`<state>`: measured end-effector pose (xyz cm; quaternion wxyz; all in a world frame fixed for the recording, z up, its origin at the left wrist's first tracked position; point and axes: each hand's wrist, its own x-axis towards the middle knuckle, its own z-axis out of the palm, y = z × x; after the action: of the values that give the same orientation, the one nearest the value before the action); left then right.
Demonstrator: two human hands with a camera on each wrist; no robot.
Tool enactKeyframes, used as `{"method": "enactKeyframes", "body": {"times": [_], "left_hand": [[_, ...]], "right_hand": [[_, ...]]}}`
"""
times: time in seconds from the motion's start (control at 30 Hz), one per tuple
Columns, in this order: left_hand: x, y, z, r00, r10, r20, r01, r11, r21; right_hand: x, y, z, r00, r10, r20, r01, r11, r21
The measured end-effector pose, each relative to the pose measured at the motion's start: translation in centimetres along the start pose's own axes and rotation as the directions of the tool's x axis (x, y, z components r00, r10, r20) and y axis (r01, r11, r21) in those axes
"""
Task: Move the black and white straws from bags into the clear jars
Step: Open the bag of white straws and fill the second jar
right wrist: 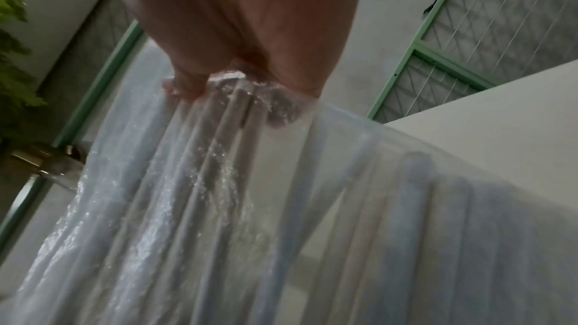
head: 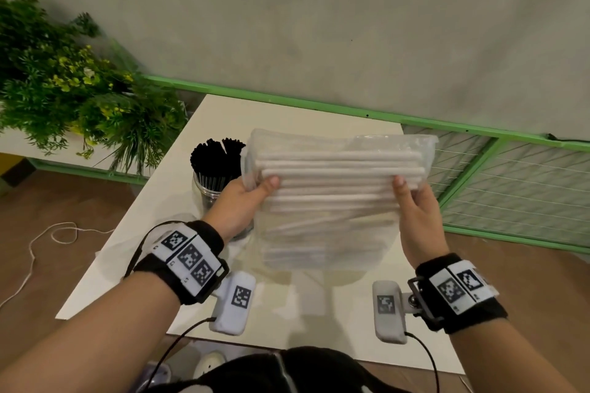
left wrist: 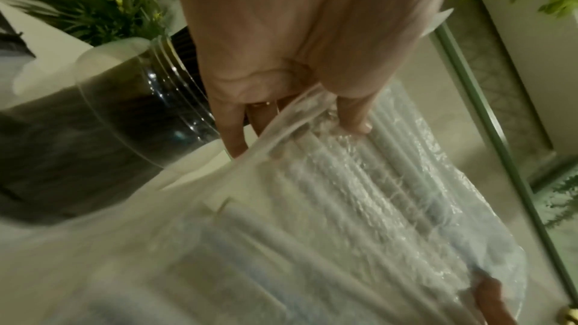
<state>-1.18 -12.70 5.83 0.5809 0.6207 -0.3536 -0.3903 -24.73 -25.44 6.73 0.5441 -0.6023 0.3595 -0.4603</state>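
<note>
I hold a clear plastic bag of white straws point(head: 335, 188) up over the white table point(head: 287, 112), the straws lying crosswise. My left hand point(head: 252, 191) pinches the bag's left edge, thumb in front and fingers behind. My right hand point(head: 412, 195) pinches its right edge the same way. The left wrist view shows that thumb pressed on the bag point(left wrist: 344, 194), and the right wrist view shows thumb and fingers pinching the plastic point(right wrist: 219, 169). A clear jar point(head: 207, 191) filled with black straws point(head: 217, 156) stands upright just left of the bag, behind my left hand.
A bushy green plant point(head: 64, 83) stands off the table's far left corner. A green-framed wire grid point(head: 510, 175) runs along the wall and the table's right side. A white cord point(head: 48, 233) lies on the wooden floor at left.
</note>
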Motion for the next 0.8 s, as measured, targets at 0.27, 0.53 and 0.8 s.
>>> {"method": "enactKeyframes", "body": {"times": [0.27, 0.53, 0.8], "left_hand": [[-0.6, -0.1, 0.1, 0.999, 0.031, -0.017, -0.030, 0.997, 0.075], [-1.0, -0.8, -0.2, 0.999, -0.043, 0.022, 0.040, 0.993, 0.110], [-1.4, -0.2, -0.4, 0.997, -0.076, 0.008, 0.075, 0.992, 0.099]], "right_hand": [[-1.1, 0.1, 0.3, 0.998, -0.052, -0.027, 0.050, 0.997, -0.062], [-0.5, 1.0, 0.4, 0.999, 0.052, 0.001, -0.052, 0.999, -0.016], [0.4, -0.1, 0.1, 0.998, 0.008, -0.068, -0.007, 1.000, 0.014]]}}
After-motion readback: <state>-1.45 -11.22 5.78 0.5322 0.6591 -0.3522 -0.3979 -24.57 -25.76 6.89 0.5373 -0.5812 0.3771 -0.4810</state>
